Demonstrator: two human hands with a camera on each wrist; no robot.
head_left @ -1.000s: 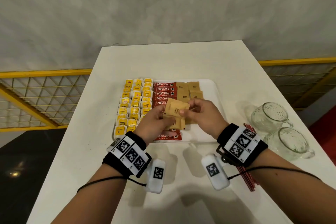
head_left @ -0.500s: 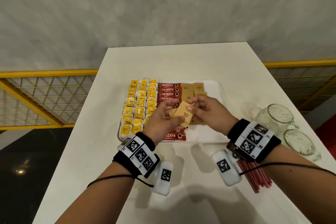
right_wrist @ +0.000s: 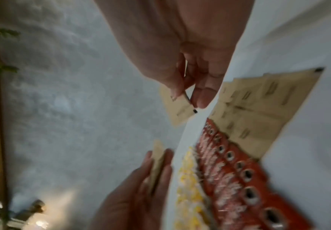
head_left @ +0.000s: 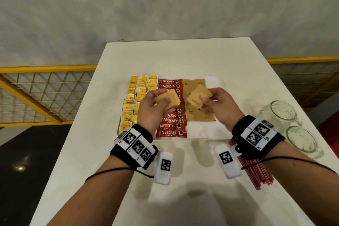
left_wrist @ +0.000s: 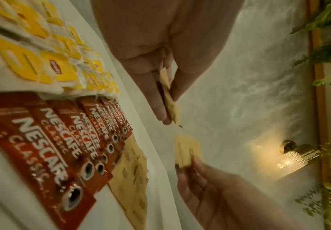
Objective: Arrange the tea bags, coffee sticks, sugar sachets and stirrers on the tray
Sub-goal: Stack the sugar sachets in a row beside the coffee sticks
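Note:
A white tray [head_left: 216, 81] holds yellow tea bags [head_left: 130, 108] in columns on the left, red coffee sticks [head_left: 170, 127] in a middle column and brown sugar sachets [head_left: 200, 115] laid flat to their right. My left hand [head_left: 151, 108] holds a small stack of brown sugar sachets [head_left: 167, 100] above the coffee sticks, thumb on one side and fingers on the other [left_wrist: 167, 95]. My right hand [head_left: 219, 105] pinches one brown sachet [head_left: 197, 97] above the laid sachets [right_wrist: 180, 109]. Red stirrers [head_left: 256, 172] lie on the table under my right wrist.
Two clear glass mugs [head_left: 280, 113] [head_left: 304, 141] stand at the table's right edge, right of the stirrers. The white table [head_left: 183, 57] extends bare behind the tray. Yellow railings [head_left: 45, 69] flank it on both sides.
My hands have drawn apart: the right hand has pulled one sachet off the stack to the right, while the left hand keeps the other sachets.

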